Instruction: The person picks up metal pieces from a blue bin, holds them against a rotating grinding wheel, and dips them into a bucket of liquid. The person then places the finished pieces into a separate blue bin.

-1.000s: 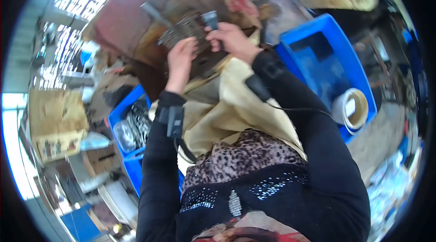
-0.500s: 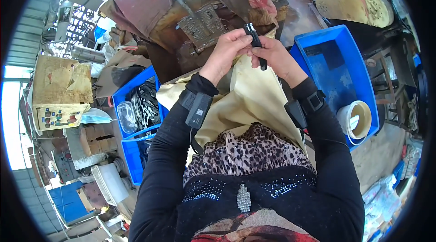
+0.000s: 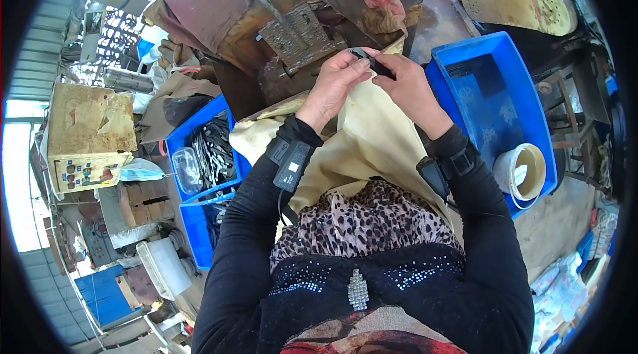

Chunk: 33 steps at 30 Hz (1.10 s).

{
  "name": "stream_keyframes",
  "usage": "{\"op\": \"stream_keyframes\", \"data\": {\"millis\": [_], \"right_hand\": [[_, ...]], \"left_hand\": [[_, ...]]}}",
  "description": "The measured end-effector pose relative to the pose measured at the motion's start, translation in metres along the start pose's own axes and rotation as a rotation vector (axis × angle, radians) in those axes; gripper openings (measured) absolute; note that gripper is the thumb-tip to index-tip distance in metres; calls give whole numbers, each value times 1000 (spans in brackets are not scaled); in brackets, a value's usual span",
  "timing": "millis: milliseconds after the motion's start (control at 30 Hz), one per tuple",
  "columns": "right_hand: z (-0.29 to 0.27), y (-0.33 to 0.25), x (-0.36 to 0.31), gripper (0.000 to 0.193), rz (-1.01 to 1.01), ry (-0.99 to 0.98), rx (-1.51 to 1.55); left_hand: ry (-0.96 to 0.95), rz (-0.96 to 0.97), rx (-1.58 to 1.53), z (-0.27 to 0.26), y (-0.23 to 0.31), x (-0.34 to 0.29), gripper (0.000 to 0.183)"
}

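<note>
Before me, over a cream cloth point(image 3: 362, 128) draped across my lap, both hands are raised close together. A slim black piece point(image 3: 381, 69) lies between them, partly covered by my fingers; its exact kind I cannot make out. My left hand point(image 3: 334, 85) is closed, pinching one end of it with thumb and fingers. My right hand point(image 3: 411, 88) curls around the other end. Just beyond my hands stands a machine with a worn, pitted metal plate point(image 3: 298, 35) and a metal rod point(image 3: 264, 0) slanting up from it.
On the left a blue crate point(image 3: 174, 148) holds many black pieces and a clear plastic tub point(image 3: 187, 169). To the right is a larger blue bin point(image 3: 541, 121) with a white bucket point(image 3: 531, 175) inside. A stained control box point(image 3: 90, 121) with knobs stands far left. Reddish cloth point(image 3: 212, 5) covers the machine.
The black piece has turned from nearly upright to a flatter slant and is more hidden by my fingers. My right hand has rolled over it, its back now facing up.
</note>
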State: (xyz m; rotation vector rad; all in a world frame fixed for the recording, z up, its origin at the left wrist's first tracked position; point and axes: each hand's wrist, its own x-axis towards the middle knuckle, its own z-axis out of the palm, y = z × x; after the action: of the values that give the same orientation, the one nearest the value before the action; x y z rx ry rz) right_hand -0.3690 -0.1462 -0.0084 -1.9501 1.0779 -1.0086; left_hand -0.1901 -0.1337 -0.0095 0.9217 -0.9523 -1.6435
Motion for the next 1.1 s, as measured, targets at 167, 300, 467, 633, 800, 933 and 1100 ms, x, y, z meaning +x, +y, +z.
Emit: {"op": "stream_keyframes", "data": {"millis": [167,300,467,633,800,933,1100], "right_hand": [[-9,-5,-11,37,90,6,-27],[-11,-2,-16,30,50,39,1],[-15,0,-19,11,485,-126,467],[-20,4,-20,10,507,-164,589],[-21,8,-23,11,546,-162,642],[-25,6,-29,11,525,-131,560],[-27,0,-34,18,517,-122,405]], "left_hand": [[-21,21,16,3,1,-1,23],[24,18,17,-4,-3,2,22],[132,-30,-2,3,-3,3,17],[134,-41,-3,9,1,2,17],[112,-41,13,10,-1,2,18],[46,-52,31,18,-3,4,17],[93,-103,157,22,-3,3,20]]}}
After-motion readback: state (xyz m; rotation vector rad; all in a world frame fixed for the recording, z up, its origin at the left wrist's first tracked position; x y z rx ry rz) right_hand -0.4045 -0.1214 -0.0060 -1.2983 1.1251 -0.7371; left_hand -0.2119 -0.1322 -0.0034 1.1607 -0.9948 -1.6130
